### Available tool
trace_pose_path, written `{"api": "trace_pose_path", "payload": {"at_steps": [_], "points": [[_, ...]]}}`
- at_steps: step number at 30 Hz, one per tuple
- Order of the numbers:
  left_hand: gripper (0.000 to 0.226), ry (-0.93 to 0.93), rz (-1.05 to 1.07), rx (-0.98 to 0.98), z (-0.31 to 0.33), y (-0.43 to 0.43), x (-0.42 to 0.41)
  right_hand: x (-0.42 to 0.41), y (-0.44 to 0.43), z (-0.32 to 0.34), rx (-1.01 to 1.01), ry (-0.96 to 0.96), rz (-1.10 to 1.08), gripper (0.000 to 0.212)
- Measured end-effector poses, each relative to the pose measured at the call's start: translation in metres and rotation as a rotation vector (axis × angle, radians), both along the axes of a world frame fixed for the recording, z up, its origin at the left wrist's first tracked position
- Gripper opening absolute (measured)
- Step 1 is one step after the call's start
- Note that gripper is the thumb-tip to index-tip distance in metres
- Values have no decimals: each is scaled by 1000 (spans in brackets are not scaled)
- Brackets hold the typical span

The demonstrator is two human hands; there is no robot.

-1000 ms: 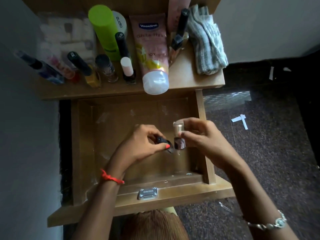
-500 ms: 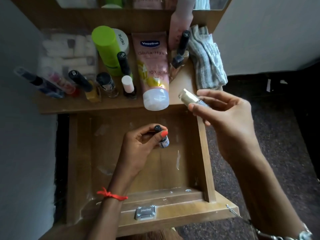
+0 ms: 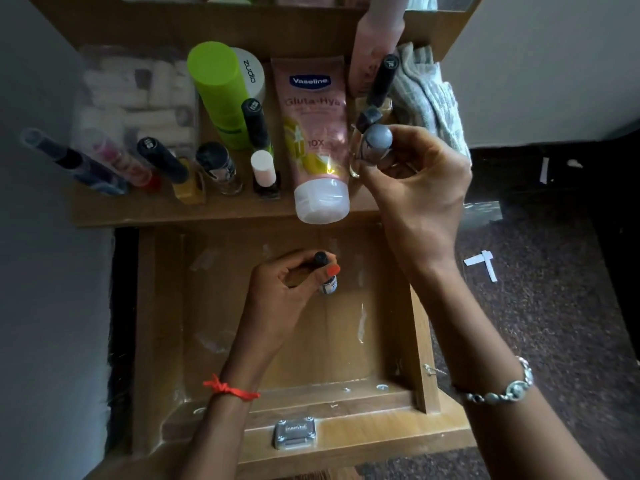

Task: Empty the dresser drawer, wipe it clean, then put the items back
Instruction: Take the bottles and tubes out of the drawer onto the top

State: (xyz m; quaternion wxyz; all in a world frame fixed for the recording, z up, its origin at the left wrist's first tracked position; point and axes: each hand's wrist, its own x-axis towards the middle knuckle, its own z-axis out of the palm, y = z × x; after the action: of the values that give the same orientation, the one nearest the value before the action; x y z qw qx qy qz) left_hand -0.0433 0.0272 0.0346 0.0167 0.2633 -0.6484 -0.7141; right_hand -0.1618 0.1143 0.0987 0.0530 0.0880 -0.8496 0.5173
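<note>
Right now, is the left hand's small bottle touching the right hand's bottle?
Apart. Head view: the left hand pinches the small bottle over the drawer; the right hand holds the grey-capped bottle up at the dresser top.

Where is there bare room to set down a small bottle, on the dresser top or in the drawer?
The drawer floor is bare around the left hand, up to its walls. On the dresser top only the front strip before the small bottles is free; between Vaseline tube and cloth it is crowded.
</note>
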Motion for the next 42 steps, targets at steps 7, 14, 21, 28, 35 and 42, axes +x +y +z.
{"api": "trace_pose_path", "payload": {"at_steps": [7, 14, 21, 28, 35, 42], "points": [[13, 12, 2, -24, -3, -2, -1, 5, 4, 0, 58, -4, -30, 32], [17, 27, -34, -44, -8, 1, -3, 53, 37, -2, 169, -141, 132, 20], [24, -46, -142, -60, -14, 8, 1, 105, 37, -50, 269, -419, 209, 41], [34, -129, -155, 112, -13, 11, 7, 112, 36, -57, 268, -356, 131, 29], [57, -129, -110, 115, -13, 11, 7, 62, 33, 1, 125, 26, -112, 10], [36, -135, -109, 116, -15, 12, 12, 7, 19, 17, 243, 173, -185, 12]]}}
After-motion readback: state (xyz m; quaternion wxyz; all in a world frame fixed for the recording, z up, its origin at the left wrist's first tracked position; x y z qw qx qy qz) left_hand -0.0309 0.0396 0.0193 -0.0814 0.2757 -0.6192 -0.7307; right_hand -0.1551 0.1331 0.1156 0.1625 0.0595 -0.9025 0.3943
